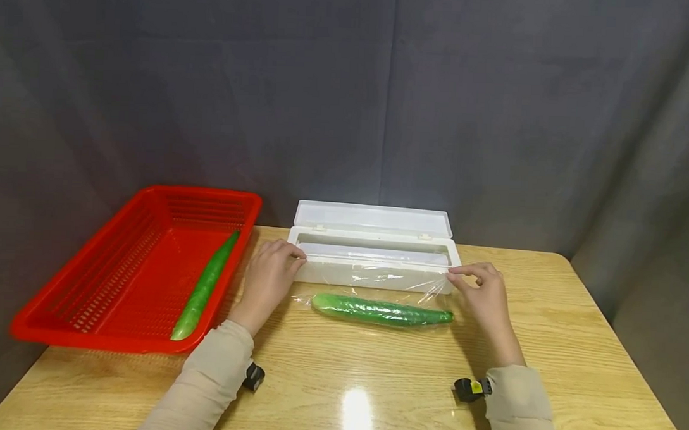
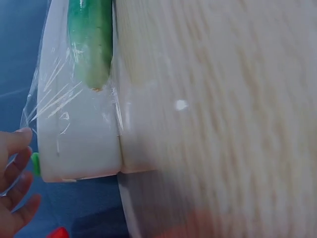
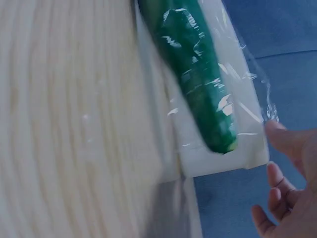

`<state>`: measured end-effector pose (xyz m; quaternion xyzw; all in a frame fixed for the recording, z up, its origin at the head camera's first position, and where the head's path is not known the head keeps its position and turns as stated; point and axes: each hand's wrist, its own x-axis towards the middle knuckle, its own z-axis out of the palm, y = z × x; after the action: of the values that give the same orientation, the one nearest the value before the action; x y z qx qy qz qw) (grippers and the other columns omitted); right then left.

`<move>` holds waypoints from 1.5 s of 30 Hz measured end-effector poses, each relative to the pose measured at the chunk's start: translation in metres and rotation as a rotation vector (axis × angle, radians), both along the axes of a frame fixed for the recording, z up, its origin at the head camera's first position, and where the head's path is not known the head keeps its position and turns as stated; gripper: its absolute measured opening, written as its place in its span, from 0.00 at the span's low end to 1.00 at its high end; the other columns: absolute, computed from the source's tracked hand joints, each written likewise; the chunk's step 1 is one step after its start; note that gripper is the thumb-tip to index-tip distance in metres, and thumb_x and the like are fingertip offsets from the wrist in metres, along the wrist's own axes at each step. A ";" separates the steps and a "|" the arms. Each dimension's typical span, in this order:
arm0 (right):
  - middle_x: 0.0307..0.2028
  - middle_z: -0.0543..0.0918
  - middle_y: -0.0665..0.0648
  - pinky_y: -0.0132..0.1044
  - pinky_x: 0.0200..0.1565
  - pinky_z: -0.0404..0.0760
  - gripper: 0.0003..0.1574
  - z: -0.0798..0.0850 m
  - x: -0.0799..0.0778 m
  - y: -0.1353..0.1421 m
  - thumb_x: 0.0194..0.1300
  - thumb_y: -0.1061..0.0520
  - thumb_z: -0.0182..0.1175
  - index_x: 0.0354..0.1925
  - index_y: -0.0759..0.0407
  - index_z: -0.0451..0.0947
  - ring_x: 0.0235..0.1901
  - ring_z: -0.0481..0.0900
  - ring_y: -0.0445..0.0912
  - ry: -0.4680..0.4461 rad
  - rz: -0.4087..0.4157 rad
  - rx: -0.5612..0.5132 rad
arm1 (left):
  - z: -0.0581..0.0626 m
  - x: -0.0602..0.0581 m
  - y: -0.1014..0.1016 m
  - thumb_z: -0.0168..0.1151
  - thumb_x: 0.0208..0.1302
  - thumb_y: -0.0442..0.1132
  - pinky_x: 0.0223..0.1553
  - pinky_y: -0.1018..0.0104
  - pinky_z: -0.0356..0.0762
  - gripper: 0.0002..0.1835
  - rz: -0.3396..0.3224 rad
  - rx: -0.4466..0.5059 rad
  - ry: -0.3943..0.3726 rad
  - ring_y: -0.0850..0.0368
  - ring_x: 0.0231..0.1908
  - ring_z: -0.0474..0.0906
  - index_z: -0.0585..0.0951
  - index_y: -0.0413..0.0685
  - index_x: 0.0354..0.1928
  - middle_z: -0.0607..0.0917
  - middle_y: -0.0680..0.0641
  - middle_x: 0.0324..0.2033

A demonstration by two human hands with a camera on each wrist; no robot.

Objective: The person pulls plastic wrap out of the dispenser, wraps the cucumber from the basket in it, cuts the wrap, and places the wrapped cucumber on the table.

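Note:
A cucumber (image 1: 381, 310) lies crosswise on the table, with clear cling film (image 1: 427, 285) over it. From the cucumber the film stretches back to the front of a white cling film dispenser (image 1: 342, 275). At the film's left corner, my left hand (image 1: 267, 270) pinches its edge between thumb and fingers. My right hand (image 1: 483, 291) pinches the opposite corner, level with the left. Both wrist views show the film drawn taut, its edge at the thumb (image 2: 17, 139) of the left hand and at the right thumb (image 3: 282, 136).
Behind the hands, the dispenser's lid (image 1: 373, 217) stands raised, with a pale roll (image 1: 371, 252) inside the box. A red plastic basket (image 1: 106, 341) at the left holds another cucumber (image 1: 205, 289). Grey cloth (image 1: 348, 114) hangs behind the wooden table (image 1: 573, 349).

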<state>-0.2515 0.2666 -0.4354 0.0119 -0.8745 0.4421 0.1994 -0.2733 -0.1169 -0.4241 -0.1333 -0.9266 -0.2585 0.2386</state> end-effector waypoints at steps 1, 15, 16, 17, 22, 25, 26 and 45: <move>0.44 0.79 0.67 0.44 0.49 0.65 0.12 0.001 0.001 0.001 0.62 0.61 0.69 0.41 0.69 0.85 0.47 0.70 0.54 -0.003 -0.003 0.004 | 0.001 0.001 0.001 0.71 0.61 0.37 0.45 0.54 0.76 0.03 0.000 -0.002 0.003 0.48 0.43 0.77 0.87 0.50 0.37 0.86 0.50 0.37; 0.44 0.83 0.63 0.28 0.39 0.73 0.17 0.024 0.020 0.007 0.69 0.54 0.64 0.46 0.68 0.82 0.38 0.73 0.42 -0.134 0.072 -0.027 | 0.014 0.018 0.008 0.68 0.64 0.37 0.43 0.55 0.77 0.06 -0.016 0.024 -0.011 0.50 0.41 0.78 0.86 0.46 0.42 0.86 0.49 0.34; 0.44 0.83 0.63 0.28 0.39 0.73 0.17 0.025 0.021 0.007 0.69 0.54 0.64 0.46 0.68 0.82 0.38 0.73 0.42 -0.138 0.076 -0.027 | 0.015 0.020 0.008 0.68 0.64 0.36 0.44 0.55 0.77 0.06 -0.019 0.024 -0.011 0.50 0.41 0.78 0.86 0.46 0.42 0.86 0.49 0.34; 0.44 0.82 0.63 0.29 0.39 0.74 0.17 0.026 0.022 0.007 0.69 0.54 0.64 0.46 0.68 0.82 0.38 0.73 0.42 -0.141 0.080 -0.028 | 0.016 0.022 0.008 0.68 0.64 0.36 0.44 0.55 0.77 0.05 -0.020 0.023 -0.011 0.50 0.41 0.78 0.86 0.46 0.41 0.86 0.49 0.34; 0.45 0.82 0.62 0.28 0.41 0.74 0.19 0.030 0.029 0.010 0.69 0.51 0.63 0.47 0.66 0.82 0.40 0.74 0.40 -0.160 0.102 -0.013 | 0.019 0.031 0.007 0.68 0.64 0.36 0.44 0.54 0.77 0.05 -0.026 0.018 -0.017 0.50 0.41 0.78 0.87 0.45 0.41 0.85 0.49 0.34; 0.46 0.83 0.61 0.28 0.43 0.74 0.20 0.032 0.034 0.013 0.69 0.49 0.63 0.46 0.65 0.82 0.41 0.74 0.37 -0.169 0.112 0.002 | 0.020 0.038 0.008 0.68 0.64 0.36 0.43 0.54 0.77 0.06 -0.036 0.012 -0.025 0.50 0.41 0.78 0.87 0.45 0.41 0.86 0.49 0.35; 0.46 0.83 0.60 0.28 0.44 0.73 0.20 0.033 0.036 0.015 0.69 0.49 0.63 0.46 0.65 0.82 0.42 0.74 0.36 -0.172 0.115 0.011 | 0.020 0.040 0.008 0.68 0.64 0.36 0.43 0.54 0.77 0.06 -0.039 0.012 -0.028 0.49 0.41 0.79 0.87 0.45 0.42 0.86 0.49 0.35; 0.44 0.84 0.57 0.31 0.41 0.78 0.13 0.044 0.072 0.030 0.70 0.53 0.62 0.44 0.63 0.82 0.41 0.79 0.40 -0.228 0.254 0.126 | 0.022 0.082 0.001 0.71 0.60 0.33 0.46 0.52 0.78 0.06 -0.040 -0.046 -0.026 0.49 0.42 0.80 0.87 0.47 0.39 0.86 0.51 0.37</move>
<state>-0.1795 0.2962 -0.3915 0.0843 -0.9089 0.4065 0.0405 -0.1916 -0.1159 -0.4019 -0.1538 -0.9325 -0.2435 0.2180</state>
